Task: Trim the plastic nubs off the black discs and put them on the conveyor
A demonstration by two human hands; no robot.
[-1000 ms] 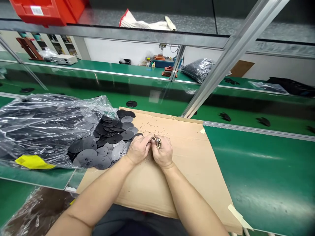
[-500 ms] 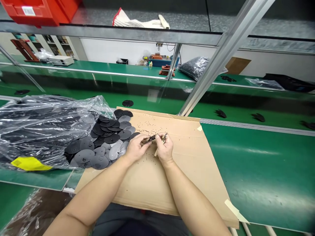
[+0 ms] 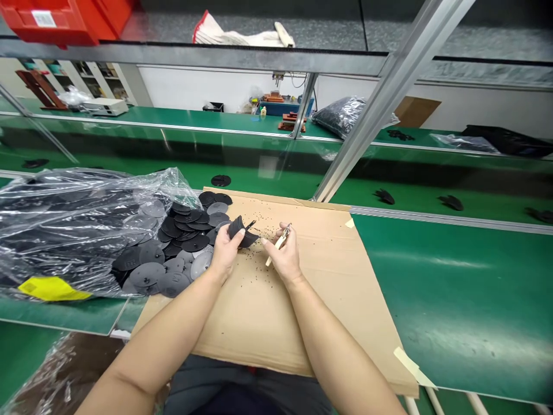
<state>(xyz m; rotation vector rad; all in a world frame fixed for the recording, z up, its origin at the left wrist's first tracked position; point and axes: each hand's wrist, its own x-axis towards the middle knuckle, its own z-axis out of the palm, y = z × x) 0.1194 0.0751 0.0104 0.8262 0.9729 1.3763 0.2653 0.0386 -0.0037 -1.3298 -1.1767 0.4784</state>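
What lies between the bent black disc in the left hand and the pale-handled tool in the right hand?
In the head view, only tan cardboard scattered with tiny dark specks lies between the bent black disc and the pale-handled tool.

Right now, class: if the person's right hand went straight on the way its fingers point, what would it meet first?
Probably the bent black disc held in the left hand, though depth is hard to judge here.

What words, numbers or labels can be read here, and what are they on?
White label on the red bin: too small to read.
Yellow sticker on the clear plastic bag: nothing legible.
Dark discs: raised markings too blurred to read.
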